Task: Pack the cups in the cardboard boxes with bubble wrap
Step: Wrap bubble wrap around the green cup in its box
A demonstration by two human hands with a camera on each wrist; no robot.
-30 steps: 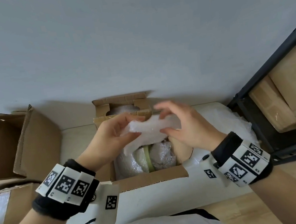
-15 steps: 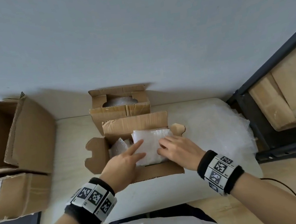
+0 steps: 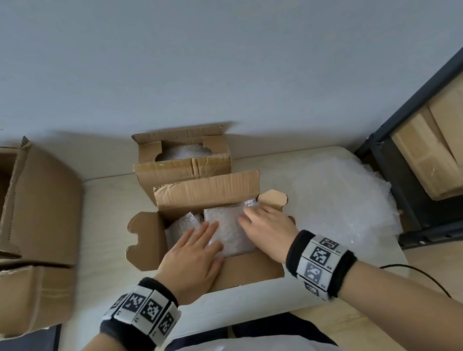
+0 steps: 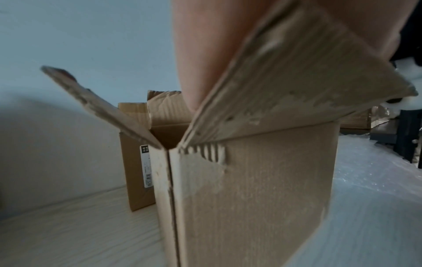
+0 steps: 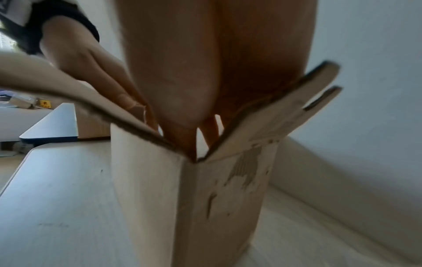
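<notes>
An open cardboard box (image 3: 248, 270) stands on the table in front of me, flaps spread. A folded pad of bubble wrap (image 3: 225, 229) lies on top of its contents, with another wrapped bundle (image 3: 181, 226) at its left. My left hand (image 3: 196, 250) lies flat on the pad's left side, fingers straight. My right hand (image 3: 263, 221) presses its right side with straight fingers reaching to the far right corner. The cups are hidden under the wrap. In the wrist views both hands (image 4: 205, 54) (image 5: 182, 72) reach down into the box (image 4: 251, 180) (image 5: 194, 198) between its flaps.
A second small box (image 3: 182, 158) with wrapped contents stands just behind. Larger cardboard boxes (image 3: 22, 208) sit at the left. Loose bubble wrap (image 3: 342, 199) covers the table's right side. A dark metal shelf (image 3: 402, 182) holding cartons stands at the far right.
Both hands brought the folded bubble wrap down from above the box into it. They went from pinching the pad to pressing it flat with straight fingers.
</notes>
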